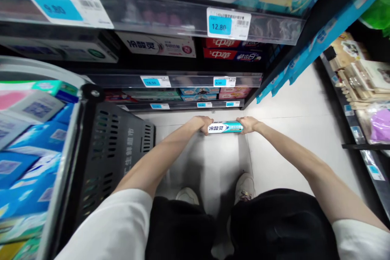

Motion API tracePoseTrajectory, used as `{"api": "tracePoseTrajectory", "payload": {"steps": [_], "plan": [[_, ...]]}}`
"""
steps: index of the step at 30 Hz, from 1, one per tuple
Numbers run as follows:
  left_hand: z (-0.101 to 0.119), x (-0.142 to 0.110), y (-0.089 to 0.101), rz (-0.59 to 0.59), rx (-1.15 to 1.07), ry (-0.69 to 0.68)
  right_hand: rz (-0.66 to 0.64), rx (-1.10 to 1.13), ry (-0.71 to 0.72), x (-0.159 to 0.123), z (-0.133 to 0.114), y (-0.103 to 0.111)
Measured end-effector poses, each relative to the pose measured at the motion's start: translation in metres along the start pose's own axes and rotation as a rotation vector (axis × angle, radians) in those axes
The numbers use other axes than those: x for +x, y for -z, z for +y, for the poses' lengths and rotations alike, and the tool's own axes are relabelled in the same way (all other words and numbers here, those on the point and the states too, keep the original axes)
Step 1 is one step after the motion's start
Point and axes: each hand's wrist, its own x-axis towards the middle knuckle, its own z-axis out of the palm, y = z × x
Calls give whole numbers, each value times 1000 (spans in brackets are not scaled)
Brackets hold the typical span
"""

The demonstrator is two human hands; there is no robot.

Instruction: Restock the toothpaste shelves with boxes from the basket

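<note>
Gripping white-teal box [226, 127] by both ends, bare floor [282, 142] around.

Glossy pale floor [283, 130], matt plastic basket [106, 146]

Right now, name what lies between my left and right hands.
A white and teal box spans the gap between the left hand and right hand, in the head view.

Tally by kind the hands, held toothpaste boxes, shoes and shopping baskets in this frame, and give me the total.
Hands: 2 (left hand, right hand)
Held boxes: 1 (white-and-teal box)
Shoes: 2 (left shoe, right shoe)
Baskets: 1 (grey basket)
Total: 6
</note>
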Motion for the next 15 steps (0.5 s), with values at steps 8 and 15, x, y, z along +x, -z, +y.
{"api": "tracePoseTrajectory", "payload": {"steps": [8,15], "plan": [[-24,-5,-2,49,82,27,87,-124,122,-15,13,-3],[-25,4,-6,80,2,23,98,-142,145,-17,12,-2]]}}
